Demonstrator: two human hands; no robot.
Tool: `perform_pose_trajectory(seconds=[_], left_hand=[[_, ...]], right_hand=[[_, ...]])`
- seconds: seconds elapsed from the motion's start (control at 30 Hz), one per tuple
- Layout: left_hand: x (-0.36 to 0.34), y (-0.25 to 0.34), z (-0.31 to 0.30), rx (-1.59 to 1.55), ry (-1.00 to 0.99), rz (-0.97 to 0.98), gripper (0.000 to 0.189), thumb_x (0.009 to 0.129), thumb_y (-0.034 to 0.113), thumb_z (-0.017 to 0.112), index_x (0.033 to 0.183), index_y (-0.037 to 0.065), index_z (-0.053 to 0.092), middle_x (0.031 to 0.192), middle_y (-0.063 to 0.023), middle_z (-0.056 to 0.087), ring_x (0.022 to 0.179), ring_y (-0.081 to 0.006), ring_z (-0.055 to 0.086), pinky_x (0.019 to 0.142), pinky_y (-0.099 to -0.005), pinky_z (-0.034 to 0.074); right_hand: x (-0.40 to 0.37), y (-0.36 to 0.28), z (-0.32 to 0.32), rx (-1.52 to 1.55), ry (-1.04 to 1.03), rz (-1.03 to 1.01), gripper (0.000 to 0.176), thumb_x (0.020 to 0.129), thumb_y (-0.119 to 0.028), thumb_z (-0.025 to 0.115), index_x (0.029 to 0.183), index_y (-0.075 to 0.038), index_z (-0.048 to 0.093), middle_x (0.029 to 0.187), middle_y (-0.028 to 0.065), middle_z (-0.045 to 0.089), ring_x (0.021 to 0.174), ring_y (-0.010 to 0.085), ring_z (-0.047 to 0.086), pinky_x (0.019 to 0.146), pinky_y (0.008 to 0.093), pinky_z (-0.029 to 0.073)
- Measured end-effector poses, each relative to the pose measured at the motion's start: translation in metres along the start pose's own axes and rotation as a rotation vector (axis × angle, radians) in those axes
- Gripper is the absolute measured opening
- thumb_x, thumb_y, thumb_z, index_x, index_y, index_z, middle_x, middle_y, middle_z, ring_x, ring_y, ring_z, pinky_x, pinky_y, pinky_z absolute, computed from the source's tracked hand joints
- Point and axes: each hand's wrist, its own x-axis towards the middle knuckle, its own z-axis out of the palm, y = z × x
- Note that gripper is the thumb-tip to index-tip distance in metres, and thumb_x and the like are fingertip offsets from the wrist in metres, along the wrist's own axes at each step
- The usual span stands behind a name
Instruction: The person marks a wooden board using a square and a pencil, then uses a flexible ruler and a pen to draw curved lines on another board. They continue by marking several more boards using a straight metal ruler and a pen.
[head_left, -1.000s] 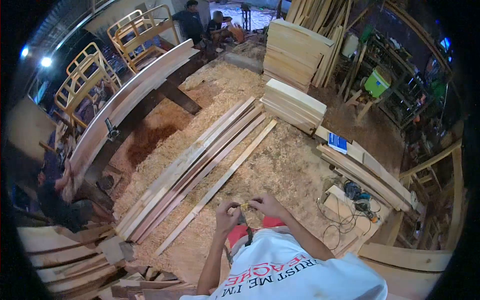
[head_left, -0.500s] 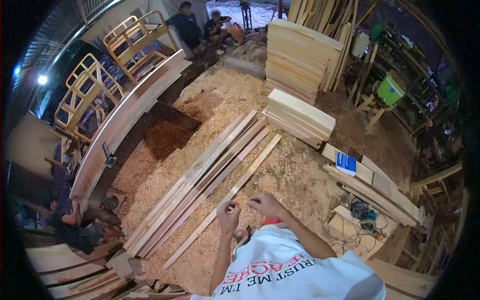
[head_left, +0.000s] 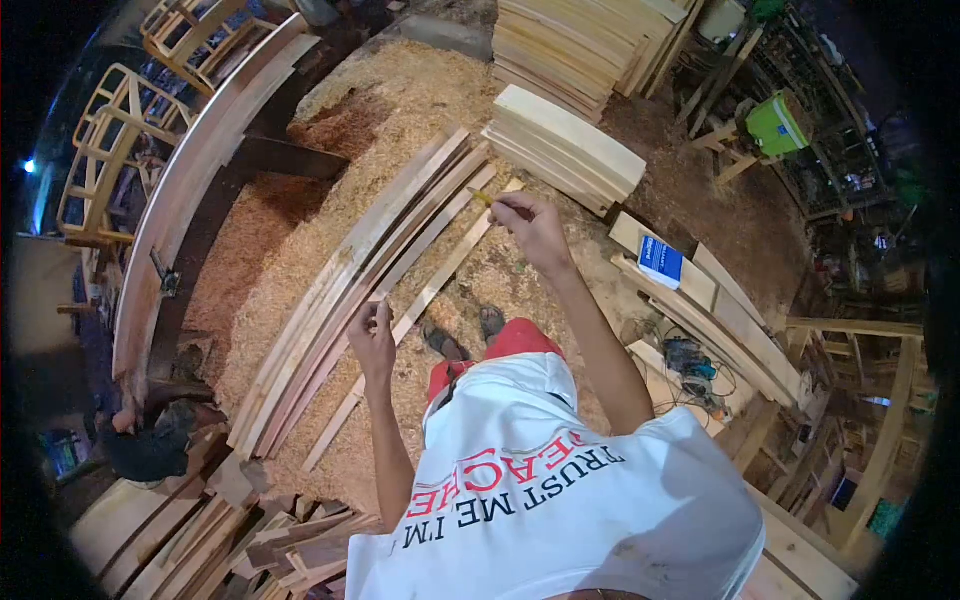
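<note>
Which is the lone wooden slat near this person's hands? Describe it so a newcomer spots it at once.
Start at the sawdust-covered floor, where a bundle of long slats lies side by side. Beside it, passing between the left hand and the right hand, which pinches a small yellow stick, lies the lone slat. Unlike its neighbours, it lies apart, sawdust on both sides.

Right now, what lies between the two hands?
Head view: a wooden slat on sawdust crosses between left hand and right hand, which pinches a yellow stick.
</note>
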Motion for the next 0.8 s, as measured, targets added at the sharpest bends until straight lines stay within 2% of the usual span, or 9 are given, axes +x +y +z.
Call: perform_pose_trajectory(seconds=[0.07,0.2,0.27,0.43,0.5,0.57,0.6,0.67,0.8], left_hand=[[0.001,-0.005,-0.002,0.044,-0.088,-0.100,0.024,0.096,0.021,0.065,0.089,-0.002,0.068,0.076,-0.0047,0.067,0.072,-0.0111,0.059,0.067,-0.0295,0.046],[0.000,-0.016,0.010,0.124,-0.081,0.054,0.022,0.093,0.020,0.067,0.089,-0.001,0.068,0.077,-0.0086,0.068,0.069,-0.0170,0.062,0.066,-0.0312,0.047],[-0.004,-0.005,0.013,0.107,-0.069,0.009,0.020,0.092,0.019,0.068,0.088,-0.001,0.069,0.078,-0.0107,0.069,0.071,-0.0192,0.065,0.066,-0.0326,0.048],[-0.005,-0.010,0.017,0.053,-0.153,0.006,0.017,0.092,0.018,0.068,0.090,0.001,0.070,0.083,-0.0091,0.071,0.075,-0.0156,0.066,0.064,-0.0306,0.049],[0.012,-0.004,0.017,0.041,-0.140,0.032,0.016,0.092,0.018,0.068,0.091,0.001,0.070,0.084,-0.0086,0.071,0.076,-0.0148,0.066,0.064,-0.0299,0.050],[0.017,0.016,0.012,-0.038,-0.241,-0.139,0.027,0.095,0.024,0.069,0.109,0.001,0.070,0.096,-0.0052,0.072,0.087,-0.0133,0.066,0.073,-0.0283,0.050],[0.024,0.016,0.015,-0.043,-0.225,-0.130,0.027,0.095,0.024,0.069,0.109,0.001,0.070,0.096,-0.0052,0.072,0.087,-0.0133,0.066,0.073,-0.0283,0.050],[0.034,0.013,0.025,-0.339,-0.197,-0.036,0.030,0.101,0.024,0.060,0.117,0.000,0.068,0.092,-0.0039,0.072,0.087,-0.0124,0.066,0.071,-0.0297,0.053],[0.039,0.019,0.030,-0.540,-0.193,-0.176,0.033,0.107,0.024,0.052,0.124,0.000,0.066,0.103,-0.0042,0.071,0.091,-0.0124,0.066,0.077,-0.0256,0.054]], right_hand=[[0.006,-0.003,0.005,0.081,0.002,0.037,0.017,0.093,-0.009,0.071,0.104,0.003,0.072,0.089,0.0047,0.073,0.083,0.0089,0.066,0.078,0.0252,0.052],[0.021,-0.001,0.023,0.114,0.044,0.040,0.016,0.093,-0.008,0.071,0.106,0.003,0.071,0.090,0.0045,0.073,0.085,0.0084,0.067,0.077,0.0234,0.052],[0.029,0.006,0.034,0.266,0.076,-0.010,0.016,0.093,-0.006,0.070,0.108,0.002,0.070,0.090,0.0039,0.073,0.084,0.0073,0.066,0.072,0.0225,0.051],[0.048,-0.010,0.053,0.193,0.098,0.024,0.027,0.102,-0.023,0.061,0.101,0.001,0.072,0.083,0.0018,0.070,0.069,0.0069,0.059,0.064,0.0236,0.048],[0.052,-0.014,0.061,0.186,0.013,-0.003,0.029,0.103,-0.025,0.059,0.097,0.001,0.071,0.079,0.0008,0.068,0.068,0.0066,0.058,0.063,0.0237,0.047],[0.044,-0.001,0.073,0.171,-0.066,0.002,0.032,0.104,-0.026,0.057,0.093,0.000,0.071,0.076,-0.0002,0.065,0.067,0.0062,0.058,0.063,0.0238,0.046],[0.041,0.009,0.081,0.152,-0.099,0.031,0.034,0.105,-0.028,0.056,0.089,-0.001,0.069,0.072,-0.0009,0.063,0.065,0.0062,0.056,0.061,0.0242,0.045],[0.030,0.022,0.091,0.128,-0.146,0.058,0.036,0.105,-0.029,0.055,0.084,-0.002,0.068,0.069,-0.0016,0.061,0.063,0.0061,0.055,0.059,0.0245,0.044],[-0.008,0.041,0.122,0.084,-0.360,0.237,0.037,0.104,-0.028,0.057,0.080,-0.003,0.067,0.064,-0.0027,0.057,0.058,0.0068,0.051,0.053,0.0243,0.039]])
